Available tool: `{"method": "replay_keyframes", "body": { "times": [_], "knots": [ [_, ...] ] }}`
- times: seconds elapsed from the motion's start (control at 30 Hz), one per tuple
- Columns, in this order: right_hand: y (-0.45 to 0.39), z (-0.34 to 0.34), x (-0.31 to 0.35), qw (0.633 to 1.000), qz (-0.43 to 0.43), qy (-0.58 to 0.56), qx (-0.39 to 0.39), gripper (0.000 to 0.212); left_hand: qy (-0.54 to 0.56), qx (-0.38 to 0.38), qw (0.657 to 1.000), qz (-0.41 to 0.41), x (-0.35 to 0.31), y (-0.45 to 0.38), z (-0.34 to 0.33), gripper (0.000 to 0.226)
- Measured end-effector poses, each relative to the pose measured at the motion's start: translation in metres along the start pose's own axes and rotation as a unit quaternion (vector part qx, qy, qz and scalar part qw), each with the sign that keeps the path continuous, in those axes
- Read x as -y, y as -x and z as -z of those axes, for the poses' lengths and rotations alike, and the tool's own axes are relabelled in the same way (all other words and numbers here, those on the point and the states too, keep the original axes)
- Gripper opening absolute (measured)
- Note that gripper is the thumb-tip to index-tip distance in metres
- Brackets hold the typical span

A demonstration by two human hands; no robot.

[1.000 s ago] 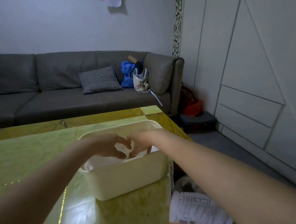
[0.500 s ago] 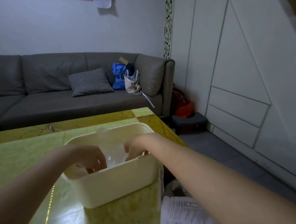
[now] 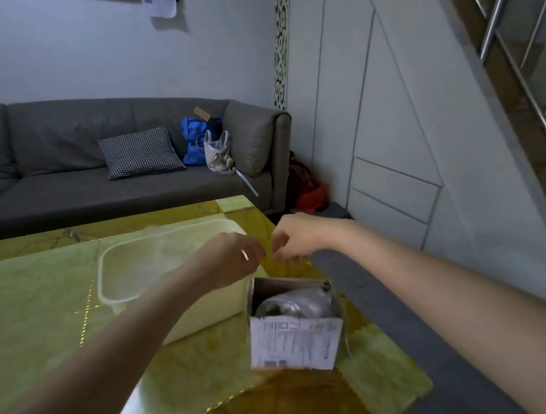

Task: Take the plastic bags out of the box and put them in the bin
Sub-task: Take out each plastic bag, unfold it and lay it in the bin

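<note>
A cream plastic box [image 3: 115,290] stands on the green-yellow table, and its inside looks hazy and blurred. Right of it, at the table's edge, sits a small cardboard bin [image 3: 294,342] with a printed label on its front. Crumpled grey plastic bags [image 3: 295,304] lie inside the bin. My left hand [image 3: 233,260] hovers over the box's right end, just above the bin, with its fingers curled downward. My right hand [image 3: 296,238] is close beside it, fingers bunched. No bag shows clearly in either hand.
The table [image 3: 38,299] ends just right of the bin, and dark grey floor [image 3: 414,343] lies beyond it. A grey sofa [image 3: 61,192] with a checked cushion [image 3: 141,153] and bags stands behind. White wall panels [image 3: 391,127] rise on the right.
Both hands have come up out of the cream box and moved right, to above the cardboard bin. The view has swung right and down, showing the bin's inside.
</note>
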State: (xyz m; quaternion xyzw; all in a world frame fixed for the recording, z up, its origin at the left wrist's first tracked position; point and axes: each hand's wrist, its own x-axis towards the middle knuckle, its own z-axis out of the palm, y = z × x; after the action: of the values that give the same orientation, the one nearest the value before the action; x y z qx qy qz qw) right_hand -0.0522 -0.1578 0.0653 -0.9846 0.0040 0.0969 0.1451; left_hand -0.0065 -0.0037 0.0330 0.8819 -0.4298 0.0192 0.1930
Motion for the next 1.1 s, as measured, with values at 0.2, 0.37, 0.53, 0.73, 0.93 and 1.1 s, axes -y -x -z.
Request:
{"method": "replay_keyframes", "body": {
  "times": [0.2,0.37,0.53,0.73,0.93,1.1],
  "knots": [
    [0.036,-0.027,-0.022,0.997,-0.076,-0.020,0.027,0.016,-0.086,0.108,0.990,-0.030,-0.023,0.007,-0.043,0.028],
    [0.040,-0.059,-0.008,0.992,-0.094,0.080,-0.012,0.012,-0.141,0.108,0.984,0.001,-0.025,0.009,-0.062,0.034],
    [0.034,-0.067,0.003,0.990,-0.113,0.021,-0.081,0.016,-0.173,0.066,0.983,0.019,-0.022,0.009,-0.068,0.035],
    [0.033,-0.059,-0.001,0.975,-0.135,-0.148,-0.095,0.030,-0.048,0.020,0.998,0.033,-0.018,0.012,-0.068,0.034],
    [0.036,-0.054,-0.003,0.940,-0.135,-0.305,-0.070,0.042,0.085,0.013,0.992,0.089,-0.022,0.012,-0.064,0.032],
    [0.033,-0.048,-0.005,0.883,-0.143,-0.442,-0.065,0.054,0.152,0.010,0.981,0.123,-0.024,0.012,-0.056,0.035]
  ]
}}
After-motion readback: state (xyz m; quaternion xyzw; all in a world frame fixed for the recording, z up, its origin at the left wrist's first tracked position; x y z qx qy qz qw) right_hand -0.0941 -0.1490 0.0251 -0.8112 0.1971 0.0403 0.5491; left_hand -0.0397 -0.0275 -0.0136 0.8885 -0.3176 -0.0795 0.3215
